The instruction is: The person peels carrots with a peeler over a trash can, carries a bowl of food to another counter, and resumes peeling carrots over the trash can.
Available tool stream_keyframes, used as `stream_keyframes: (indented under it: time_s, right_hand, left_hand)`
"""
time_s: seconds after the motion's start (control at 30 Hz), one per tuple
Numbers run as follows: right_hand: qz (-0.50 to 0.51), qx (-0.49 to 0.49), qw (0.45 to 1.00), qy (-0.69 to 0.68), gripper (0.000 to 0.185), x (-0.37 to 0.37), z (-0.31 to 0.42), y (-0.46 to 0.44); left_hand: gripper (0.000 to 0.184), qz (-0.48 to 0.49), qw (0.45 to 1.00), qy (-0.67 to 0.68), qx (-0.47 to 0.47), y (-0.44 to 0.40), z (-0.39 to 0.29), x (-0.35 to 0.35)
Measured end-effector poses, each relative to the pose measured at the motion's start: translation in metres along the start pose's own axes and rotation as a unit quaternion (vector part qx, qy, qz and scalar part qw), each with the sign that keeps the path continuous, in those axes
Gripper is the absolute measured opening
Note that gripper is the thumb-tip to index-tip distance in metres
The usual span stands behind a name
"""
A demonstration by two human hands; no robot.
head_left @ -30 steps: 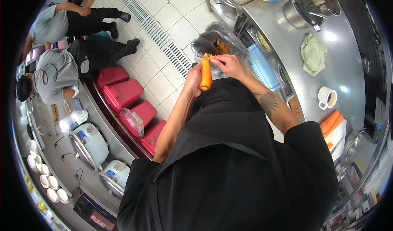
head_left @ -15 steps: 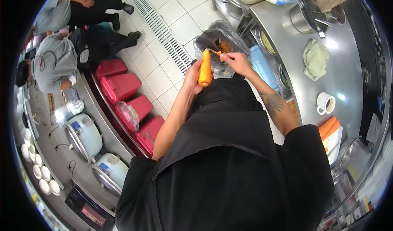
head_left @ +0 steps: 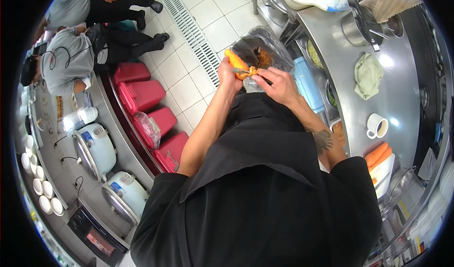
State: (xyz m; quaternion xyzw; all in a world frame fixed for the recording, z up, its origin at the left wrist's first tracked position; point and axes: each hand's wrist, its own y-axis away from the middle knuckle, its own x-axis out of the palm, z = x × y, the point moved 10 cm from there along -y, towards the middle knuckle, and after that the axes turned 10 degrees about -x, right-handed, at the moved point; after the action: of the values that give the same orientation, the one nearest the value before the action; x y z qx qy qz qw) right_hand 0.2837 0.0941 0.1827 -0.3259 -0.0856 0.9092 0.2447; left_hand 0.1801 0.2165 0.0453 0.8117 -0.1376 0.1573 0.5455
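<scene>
An orange carrot (head_left: 235, 58) lies in my left hand (head_left: 228, 78), with the fingers wrapped round it and its far end tilted up to the left. My right hand (head_left: 280, 85) grips a vegetable peeler (head_left: 240, 71) with a dark handle. Its metal blade rests across the near part of the carrot, and orange peel clings to it. Just beyond both hands is a bin lined with a clear plastic bag (head_left: 280, 48). Orange peelings (head_left: 264, 58) lie inside it.
On the steel counter (head_left: 331, 35) at right are a cloth (head_left: 368, 75), a white mug (head_left: 377, 126) and carrots (head_left: 378, 156) on a white board. Red bins (head_left: 142, 96) and rice cookers (head_left: 97, 148) line the left. Two people (head_left: 71, 54) stand at upper left.
The peeler has come from beyond the carrot's tip back onto its near part. The carrot has tilted further to the left, and my right hand has moved nearer to me.
</scene>
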Motion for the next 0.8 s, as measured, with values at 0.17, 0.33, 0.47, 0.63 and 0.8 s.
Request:
stream_keyframes:
  time_s: [0.17,0.33,0.47,0.63,0.8]
  right_hand:
    - [0.003,0.013,1.0,0.013,0.028,0.0,0.001,0.002]
    - [-0.005,0.027,0.999,-0.041,0.029,0.019,-0.004,0.005]
    - [0.006,0.159,0.976,-0.151,0.034,0.049,-0.06,0.011]
    - [0.108,0.244,0.94,-0.215,0.035,0.051,-0.068,0.013]
    - [0.106,0.135,0.967,-0.191,0.035,0.038,-0.029,0.005]
  left_hand:
    - [0.031,-0.022,1.0,-0.01,-0.01,0.016,0.003,0.001]
    - [0.033,-0.009,0.999,-0.035,-0.005,0.016,0.004,-0.01]
    - [0.033,0.011,0.992,-0.111,-0.053,0.036,0.038,-0.005]
    - [0.036,0.008,0.994,-0.103,-0.043,0.033,0.02,-0.004]
    - [0.036,0.018,0.997,-0.064,-0.032,0.032,0.009,0.001]
